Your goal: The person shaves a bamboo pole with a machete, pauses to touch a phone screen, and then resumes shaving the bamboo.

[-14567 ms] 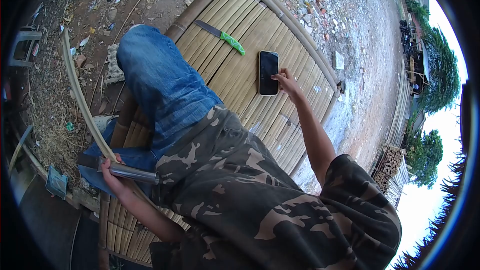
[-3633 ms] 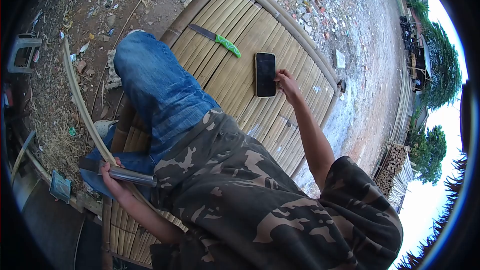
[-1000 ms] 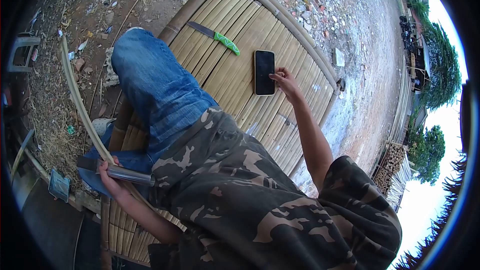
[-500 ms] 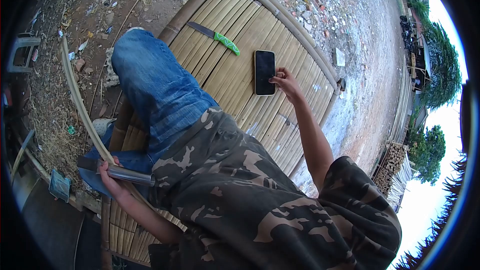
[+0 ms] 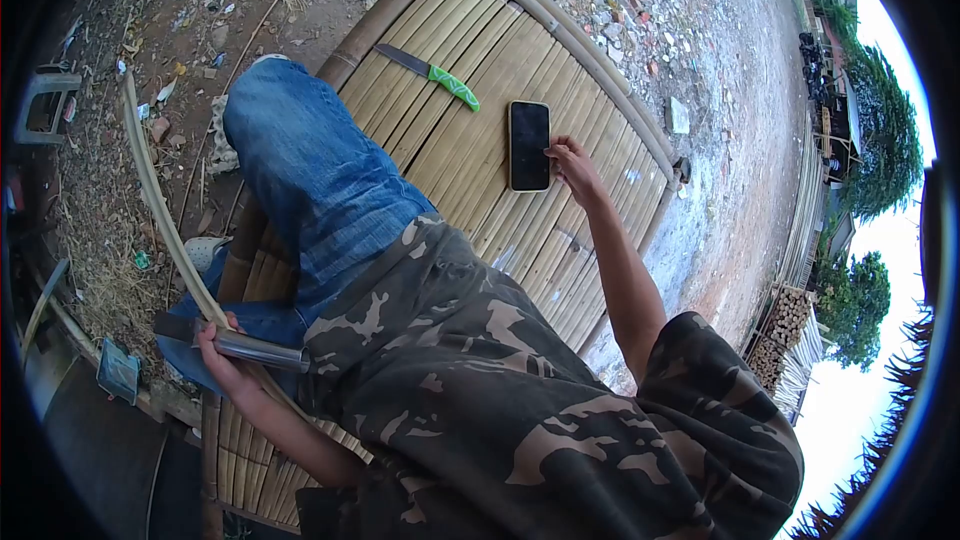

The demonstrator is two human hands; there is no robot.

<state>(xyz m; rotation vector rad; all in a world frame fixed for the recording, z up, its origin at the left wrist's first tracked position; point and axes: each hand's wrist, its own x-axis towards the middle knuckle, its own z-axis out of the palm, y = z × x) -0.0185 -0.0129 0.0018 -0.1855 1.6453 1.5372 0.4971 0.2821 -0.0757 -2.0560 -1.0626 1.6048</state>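
My left hand (image 5: 222, 348) is closed around a long, pale, curved bamboo strip (image 5: 160, 195) and a shiny metal tube (image 5: 265, 349). A dark, flat, blade-like piece (image 5: 177, 329) sticks out beyond the fingers, in line with the tube. My right hand (image 5: 574, 170) has its fingers curled together, the tips at the right edge of a black-screened phone (image 5: 529, 145). That phone lies face up on the bamboo bench (image 5: 480, 170). A knife (image 5: 455, 88) with a green patterned handle and dark blade lies on the slats, left of the phone.
My jeans-clad leg (image 5: 300, 140) rests along the bench's left side. Rubble and litter (image 5: 640, 15) cover the ground beyond. A grey plastic stool (image 5: 50, 108) stands at far left, and stacked poles (image 5: 785, 325) are at right.
My right hand has drawn back slightly to the right, its thumb moving off the phone's screen to the edge. The left hand, knife and phone look unmoved.
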